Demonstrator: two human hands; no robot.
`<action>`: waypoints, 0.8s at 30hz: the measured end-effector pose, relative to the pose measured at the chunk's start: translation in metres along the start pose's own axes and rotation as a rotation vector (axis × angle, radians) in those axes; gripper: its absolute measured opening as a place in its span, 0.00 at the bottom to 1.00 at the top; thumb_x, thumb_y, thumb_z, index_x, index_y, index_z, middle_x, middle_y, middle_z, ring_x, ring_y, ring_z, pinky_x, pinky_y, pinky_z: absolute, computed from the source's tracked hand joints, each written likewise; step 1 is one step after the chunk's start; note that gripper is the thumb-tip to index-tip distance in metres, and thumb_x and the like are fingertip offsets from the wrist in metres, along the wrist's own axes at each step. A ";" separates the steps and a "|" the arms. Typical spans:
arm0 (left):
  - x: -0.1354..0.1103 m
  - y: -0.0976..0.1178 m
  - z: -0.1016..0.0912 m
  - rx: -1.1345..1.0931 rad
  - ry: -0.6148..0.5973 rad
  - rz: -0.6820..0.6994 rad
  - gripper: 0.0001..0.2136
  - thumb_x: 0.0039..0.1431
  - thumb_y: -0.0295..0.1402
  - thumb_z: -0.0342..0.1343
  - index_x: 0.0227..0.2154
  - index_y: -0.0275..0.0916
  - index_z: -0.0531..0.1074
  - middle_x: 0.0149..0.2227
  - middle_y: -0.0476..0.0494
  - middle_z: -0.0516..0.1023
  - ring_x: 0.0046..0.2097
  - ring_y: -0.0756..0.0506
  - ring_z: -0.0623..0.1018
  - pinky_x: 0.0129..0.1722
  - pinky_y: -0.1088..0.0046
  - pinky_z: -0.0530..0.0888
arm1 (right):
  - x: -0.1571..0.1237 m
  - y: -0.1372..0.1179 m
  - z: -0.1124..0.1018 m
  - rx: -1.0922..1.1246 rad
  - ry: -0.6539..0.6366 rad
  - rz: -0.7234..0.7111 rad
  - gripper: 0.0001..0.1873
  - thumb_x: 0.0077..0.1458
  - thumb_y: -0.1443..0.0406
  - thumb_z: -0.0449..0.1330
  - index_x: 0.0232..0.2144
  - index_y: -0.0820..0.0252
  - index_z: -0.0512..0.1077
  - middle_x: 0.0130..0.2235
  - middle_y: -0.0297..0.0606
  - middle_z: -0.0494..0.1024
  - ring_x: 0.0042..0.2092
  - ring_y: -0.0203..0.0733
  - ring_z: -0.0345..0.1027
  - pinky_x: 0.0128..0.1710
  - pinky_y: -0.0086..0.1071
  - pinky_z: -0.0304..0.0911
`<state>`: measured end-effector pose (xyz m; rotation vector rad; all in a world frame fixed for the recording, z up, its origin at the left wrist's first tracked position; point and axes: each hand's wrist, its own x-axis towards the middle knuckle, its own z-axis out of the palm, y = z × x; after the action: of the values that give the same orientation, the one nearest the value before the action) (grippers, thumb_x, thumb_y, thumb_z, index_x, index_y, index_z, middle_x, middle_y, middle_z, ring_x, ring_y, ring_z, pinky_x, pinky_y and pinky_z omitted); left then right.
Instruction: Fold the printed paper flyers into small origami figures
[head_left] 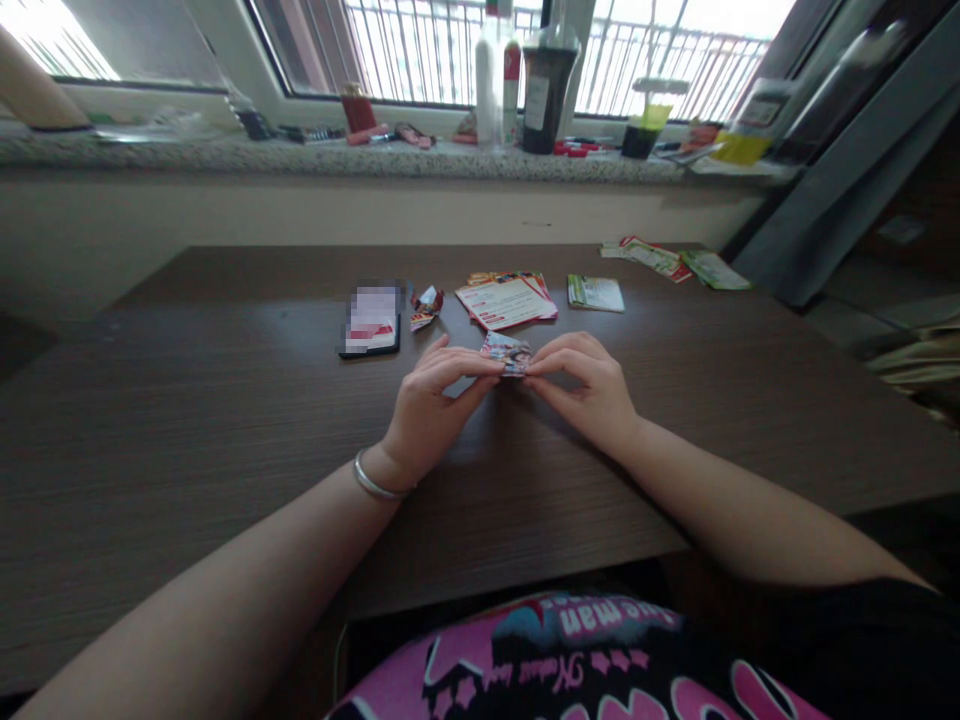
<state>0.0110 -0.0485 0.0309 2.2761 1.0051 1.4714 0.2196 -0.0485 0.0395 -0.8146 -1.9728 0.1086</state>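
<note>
A small folded piece of printed paper (507, 352) is held up just above the table, between both hands. My left hand (442, 395) pinches its left lower edge between thumb and fingers; a silver bangle sits on that wrist. At the right lower edge, the thumb and fingertips of my right hand (589, 385) pinch the same paper. Just beyond it lies a fanned stack of printed cards (504, 302) with red borders. A crumpled or folded red and white paper piece (427, 308) rests to the left of the stack.
A phone (371, 320) with a lit screen lies on the brown table (225, 430). Right of the stack are a small pile of green-edged cards (596, 293) and more printed leaflets (660, 260). Bottles (544, 95) and small items line the window sill (420, 158) behind.
</note>
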 end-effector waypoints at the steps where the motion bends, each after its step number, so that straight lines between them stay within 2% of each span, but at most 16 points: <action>1: 0.000 0.000 0.000 -0.005 -0.001 -0.001 0.03 0.58 0.31 0.59 0.35 0.42 0.76 0.38 0.48 0.82 0.41 0.47 0.80 0.60 0.55 0.63 | 0.000 0.000 0.000 0.001 0.000 0.006 0.01 0.54 0.64 0.63 0.31 0.52 0.74 0.35 0.34 0.79 0.40 0.40 0.71 0.43 0.40 0.65; 18: 0.000 -0.005 -0.007 0.092 -0.041 0.143 0.05 0.59 0.35 0.59 0.38 0.44 0.76 0.37 0.48 0.82 0.39 0.47 0.80 0.58 0.56 0.66 | -0.001 0.000 0.001 0.023 -0.002 0.040 0.01 0.52 0.64 0.65 0.30 0.53 0.75 0.34 0.34 0.79 0.38 0.40 0.71 0.41 0.40 0.66; 24: 0.001 -0.005 -0.010 0.076 -0.093 0.178 0.06 0.59 0.36 0.59 0.38 0.45 0.77 0.37 0.49 0.82 0.39 0.49 0.80 0.56 0.60 0.69 | -0.001 -0.001 0.001 0.115 -0.010 0.101 0.01 0.53 0.64 0.65 0.29 0.53 0.76 0.33 0.34 0.79 0.36 0.39 0.72 0.39 0.38 0.68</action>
<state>0.0010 -0.0456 0.0336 2.5201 0.8647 1.3993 0.2186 -0.0497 0.0389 -0.8397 -1.9158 0.2840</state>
